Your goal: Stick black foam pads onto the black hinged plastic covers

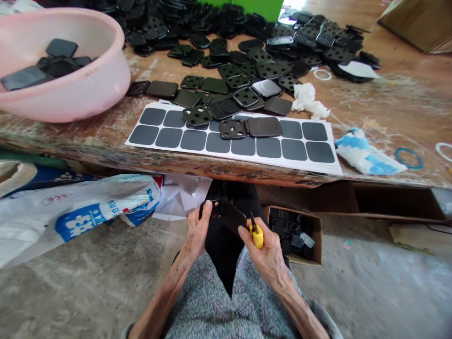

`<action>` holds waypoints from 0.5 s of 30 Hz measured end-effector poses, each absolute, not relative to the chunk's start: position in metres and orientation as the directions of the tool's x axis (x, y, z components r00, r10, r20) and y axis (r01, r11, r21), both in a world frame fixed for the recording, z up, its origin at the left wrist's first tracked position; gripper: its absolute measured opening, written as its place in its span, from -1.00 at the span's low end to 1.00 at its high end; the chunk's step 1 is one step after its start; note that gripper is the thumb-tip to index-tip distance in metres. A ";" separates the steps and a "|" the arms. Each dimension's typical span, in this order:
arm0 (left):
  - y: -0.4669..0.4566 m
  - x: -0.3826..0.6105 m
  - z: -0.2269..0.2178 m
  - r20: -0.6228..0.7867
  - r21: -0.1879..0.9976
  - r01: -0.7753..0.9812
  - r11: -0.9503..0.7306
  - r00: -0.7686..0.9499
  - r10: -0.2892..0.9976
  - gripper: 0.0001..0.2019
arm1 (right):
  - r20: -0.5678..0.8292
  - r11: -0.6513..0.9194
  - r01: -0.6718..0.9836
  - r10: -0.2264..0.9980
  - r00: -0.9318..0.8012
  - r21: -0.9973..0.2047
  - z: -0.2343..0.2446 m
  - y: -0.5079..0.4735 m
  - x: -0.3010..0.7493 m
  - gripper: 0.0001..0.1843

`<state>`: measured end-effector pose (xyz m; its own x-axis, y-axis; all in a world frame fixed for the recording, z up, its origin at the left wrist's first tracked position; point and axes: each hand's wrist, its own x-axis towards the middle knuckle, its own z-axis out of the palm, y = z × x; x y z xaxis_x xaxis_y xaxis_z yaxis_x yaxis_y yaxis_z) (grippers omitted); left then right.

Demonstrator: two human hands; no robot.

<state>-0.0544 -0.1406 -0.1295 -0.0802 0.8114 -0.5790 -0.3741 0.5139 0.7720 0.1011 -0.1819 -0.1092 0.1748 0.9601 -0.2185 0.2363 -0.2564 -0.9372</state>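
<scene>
Head view | case (229, 214) over the lap (221, 245), spanning both hands | left hand (198, 228): clamped on its holed end, thumb on top | right hand (265, 245): thumb and fingers pinching the opposite flap's corner, yellow tool (258, 237) in the same grip

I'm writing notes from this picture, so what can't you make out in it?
All in the head view:
- Yellow-handled tool: partly covered by the right hand.
- Held black case: its left end is partly covered by the left hand.
- Pink basin: cut off by the left edge.
- Sticker sheet: some squares hidden under black hinged pieces.
- Small floor label: print too small.
</scene>
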 end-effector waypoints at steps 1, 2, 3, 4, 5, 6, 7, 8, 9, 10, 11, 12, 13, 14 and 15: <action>-0.139 -0.055 -0.127 -0.591 0.754 -0.402 0.520 -0.067 0.804 -0.61 | -0.266 -0.294 0.135 0.944 0.195 -0.946 -0.110 -0.180 0.104 -0.72; -0.137 -0.056 -0.124 -0.609 0.721 -0.445 0.531 -0.043 0.792 -0.60 | -0.317 -0.327 0.011 0.924 0.215 -0.945 -0.112 -0.177 0.108 -0.69; -0.136 -0.056 -0.122 -0.629 0.678 -0.493 0.545 -0.007 0.777 -0.60 | -0.369 -0.351 -0.118 0.900 0.230 -0.929 -0.114 -0.175 0.112 -0.65; -0.135 -0.055 -0.121 -0.649 0.629 -0.540 0.559 0.031 0.760 -0.60 | -0.417 -0.365 -0.235 0.879 0.232 -0.901 -0.116 -0.172 0.115 -0.62; -0.134 -0.054 -0.119 -0.663 0.584 -0.579 0.569 0.064 0.746 -0.62 | -0.456 -0.378 -0.323 0.864 0.213 -0.868 -0.118 -0.169 0.119 -0.59; -0.134 -0.053 -0.119 -0.671 0.553 -0.602 0.576 0.090 0.736 -0.63 | -0.482 -0.389 -0.380 0.856 0.189 -0.839 -0.121 -0.167 0.121 -0.58; -0.134 -0.052 -0.119 -0.676 0.533 -0.613 0.583 0.105 0.729 -0.64 | -0.498 -0.398 -0.413 0.851 0.167 -0.819 -0.124 -0.165 0.123 -0.57; -0.135 -0.050 -0.120 -0.676 0.530 -0.613 0.586 0.112 0.728 -0.65 | -0.510 -0.408 -0.433 0.847 0.148 -0.804 -0.127 -0.165 0.124 -0.57; -0.136 -0.049 -0.121 -0.668 0.546 -0.602 0.583 0.107 0.736 -0.65 | -0.518 -0.417 -0.443 0.845 0.134 -0.794 -0.129 -0.165 0.125 -0.58; -0.136 -0.049 -0.122 -0.652 0.580 -0.578 0.574 0.093 0.752 -0.64 | -0.520 -0.420 -0.445 0.844 0.129 -0.791 -0.131 -0.166 0.124 -0.58; -0.137 -0.049 -0.124 -0.631 0.628 -0.540 0.561 0.069 0.773 -0.64 | -0.517 -0.417 -0.440 0.846 0.133 -0.795 -0.132 -0.168 0.123 -0.58; -0.138 -0.049 -0.125 -0.607 0.684 -0.489 0.541 0.030 0.794 -0.64 | -0.510 -0.413 -0.426 0.849 0.141 -0.805 -0.132 -0.171 0.121 -0.58; -0.138 -0.049 -0.126 -0.575 0.747 -0.421 0.515 -0.020 0.818 -0.65 | -0.499 -0.407 -0.403 0.853 0.155 -0.820 -0.130 -0.174 0.118 -0.58; -0.137 -0.049 -0.127 -0.537 0.808 -0.334 0.485 -0.077 0.840 -0.66 | -0.484 -0.400 -0.364 0.857 0.176 -0.841 -0.128 -0.177 0.115 -0.59; -0.136 -0.048 -0.128 -0.491 0.860 -0.233 0.454 -0.134 0.861 -0.67 | -0.460 -0.391 -0.302 0.865 0.203 -0.869 -0.125 -0.181 0.112 -0.61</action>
<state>-0.0485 -0.1362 -0.1275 -0.1337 0.8611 -0.4905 -0.2333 0.4537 0.8601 0.1124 -0.1807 -0.1246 0.2029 0.8646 -0.4596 -0.3024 -0.3911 -0.8693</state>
